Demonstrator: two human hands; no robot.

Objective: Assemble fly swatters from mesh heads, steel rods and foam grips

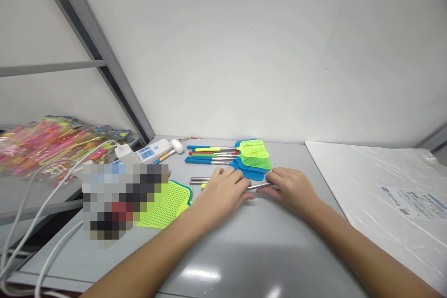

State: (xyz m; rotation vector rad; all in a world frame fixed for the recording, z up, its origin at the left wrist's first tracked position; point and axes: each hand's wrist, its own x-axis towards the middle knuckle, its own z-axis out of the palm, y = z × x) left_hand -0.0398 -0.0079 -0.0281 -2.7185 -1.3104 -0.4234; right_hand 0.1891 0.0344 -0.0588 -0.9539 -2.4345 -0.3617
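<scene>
A thin silvery metal rod (257, 186) spans the gap between my two hands, low over the grey table. My left hand (226, 191) closes round one end of it, and the fingers of my right hand (289, 188) pinch the other end. What lies under my left palm is hidden. Just beyond that hand, more metal rods (198, 180) lie side by side. Left of my left forearm is a yellow-green fly swatter head (167, 202) with a blue one partly beneath it. Behind my hands, several fly swatters (253, 149) with coloured handles and metal shafts are stacked.
At left are a white power strip (153, 150) with cables, a blurred-out patch, and a heap of bagged colourful items (52, 144) on a shelf. A white plastic-wrapped package (366, 172) with a label covers the right side. A wall (265, 56) stands behind the table.
</scene>
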